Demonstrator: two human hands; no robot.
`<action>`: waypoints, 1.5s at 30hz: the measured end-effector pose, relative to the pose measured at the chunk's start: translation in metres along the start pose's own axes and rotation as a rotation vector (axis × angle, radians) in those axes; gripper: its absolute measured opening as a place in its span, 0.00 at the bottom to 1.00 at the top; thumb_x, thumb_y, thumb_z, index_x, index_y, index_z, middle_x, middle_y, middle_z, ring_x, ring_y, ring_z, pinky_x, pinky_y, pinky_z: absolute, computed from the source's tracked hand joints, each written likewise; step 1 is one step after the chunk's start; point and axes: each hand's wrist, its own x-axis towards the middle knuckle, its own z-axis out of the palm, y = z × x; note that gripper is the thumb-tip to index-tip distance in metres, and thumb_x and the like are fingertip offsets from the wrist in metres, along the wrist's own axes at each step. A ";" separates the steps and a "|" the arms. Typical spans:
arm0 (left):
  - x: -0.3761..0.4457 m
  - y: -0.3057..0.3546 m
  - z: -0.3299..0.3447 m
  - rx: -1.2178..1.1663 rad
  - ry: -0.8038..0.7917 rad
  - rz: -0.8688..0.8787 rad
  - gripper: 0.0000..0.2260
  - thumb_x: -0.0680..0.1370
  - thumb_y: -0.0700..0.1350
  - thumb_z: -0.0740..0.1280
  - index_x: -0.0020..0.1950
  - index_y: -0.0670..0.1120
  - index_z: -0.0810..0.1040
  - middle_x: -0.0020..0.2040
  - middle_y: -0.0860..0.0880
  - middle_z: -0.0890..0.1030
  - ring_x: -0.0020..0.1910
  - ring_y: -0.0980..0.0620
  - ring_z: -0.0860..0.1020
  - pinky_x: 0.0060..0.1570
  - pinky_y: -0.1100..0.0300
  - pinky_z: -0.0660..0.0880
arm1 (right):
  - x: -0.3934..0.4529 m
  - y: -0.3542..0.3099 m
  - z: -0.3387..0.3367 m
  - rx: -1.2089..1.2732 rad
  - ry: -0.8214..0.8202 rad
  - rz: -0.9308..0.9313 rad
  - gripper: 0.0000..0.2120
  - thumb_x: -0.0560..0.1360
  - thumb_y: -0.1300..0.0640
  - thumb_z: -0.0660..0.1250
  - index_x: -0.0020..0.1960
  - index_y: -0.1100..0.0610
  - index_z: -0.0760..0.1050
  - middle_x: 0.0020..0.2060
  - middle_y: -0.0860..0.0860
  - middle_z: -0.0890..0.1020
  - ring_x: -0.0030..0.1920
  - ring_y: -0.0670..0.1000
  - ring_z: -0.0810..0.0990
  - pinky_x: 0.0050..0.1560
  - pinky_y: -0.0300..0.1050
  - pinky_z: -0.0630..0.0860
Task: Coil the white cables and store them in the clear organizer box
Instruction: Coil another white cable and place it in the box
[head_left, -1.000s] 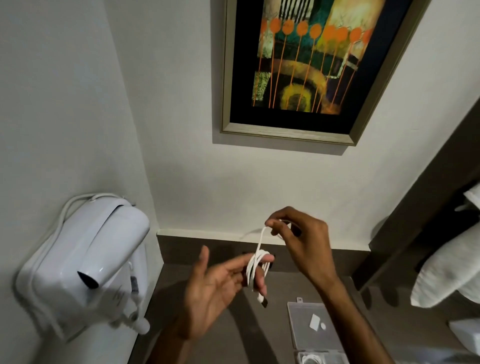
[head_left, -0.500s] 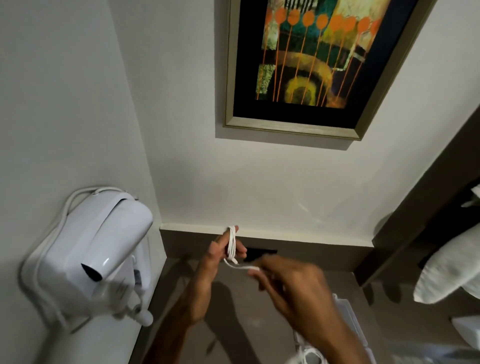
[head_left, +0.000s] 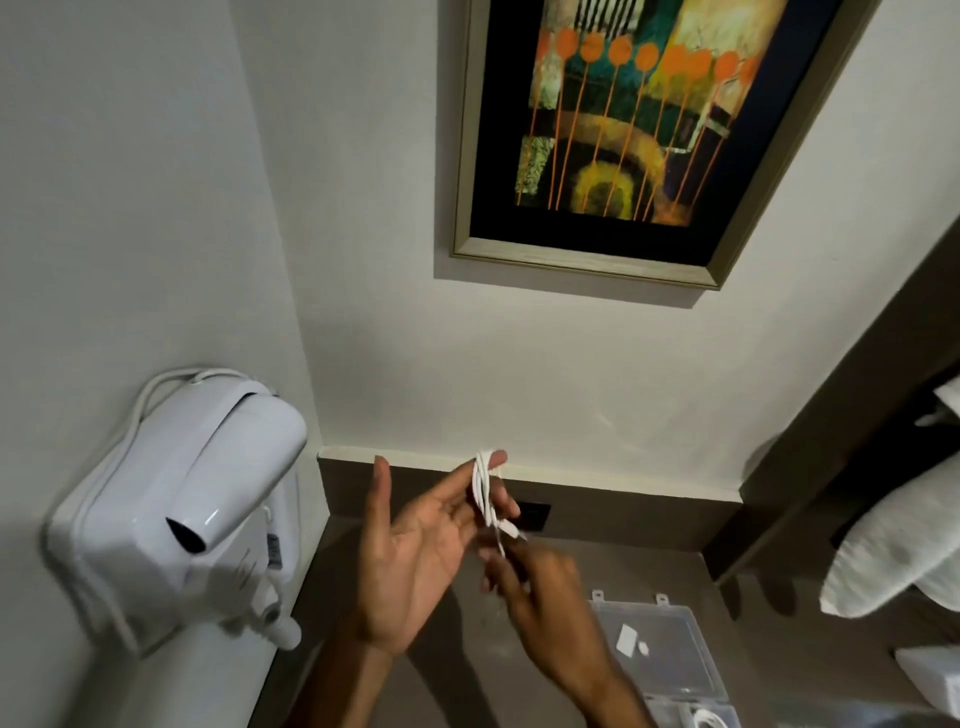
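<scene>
Around the splayed left grip (head_left: 410, 556) coils thin white cable (head_left: 483, 488), pinched by right grip (head_left: 540, 597)

two hands (head_left: 410, 561) (head_left: 540, 613), two cables (head_left: 485, 488) (head_left: 704, 719) — one box (head_left: 685, 665)

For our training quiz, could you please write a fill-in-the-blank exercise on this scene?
The thin white cable is wound around the left hand's ___.
The right hand pinches the cable's loose ___.
The clear plastic organizer box has its lid ___.
The white hair dryer hangs on the ___.
Missing: fingers, end, open, wall.
</scene>
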 end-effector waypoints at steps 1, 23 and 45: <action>0.001 -0.001 -0.001 0.048 0.059 0.005 0.47 0.72 0.77 0.53 0.76 0.42 0.71 0.58 0.37 0.78 0.63 0.39 0.74 0.69 0.49 0.66 | -0.008 -0.003 0.005 -0.046 -0.015 -0.002 0.07 0.86 0.51 0.64 0.58 0.45 0.81 0.42 0.42 0.84 0.44 0.44 0.84 0.45 0.39 0.81; 0.002 -0.004 0.010 0.584 -0.144 -0.135 0.09 0.83 0.44 0.67 0.54 0.42 0.85 0.47 0.42 0.87 0.52 0.46 0.85 0.59 0.55 0.79 | 0.043 -0.019 -0.118 0.086 -0.202 -0.392 0.02 0.75 0.55 0.80 0.47 0.51 0.90 0.50 0.49 0.82 0.51 0.53 0.80 0.48 0.49 0.80; 0.020 -0.077 0.085 0.895 0.545 0.204 0.08 0.85 0.39 0.58 0.55 0.49 0.75 0.43 0.59 0.84 0.31 0.57 0.84 0.24 0.71 0.75 | 0.007 0.057 -0.097 0.851 -0.071 0.252 0.07 0.79 0.58 0.74 0.53 0.63 0.85 0.51 0.68 0.87 0.48 0.58 0.86 0.56 0.54 0.84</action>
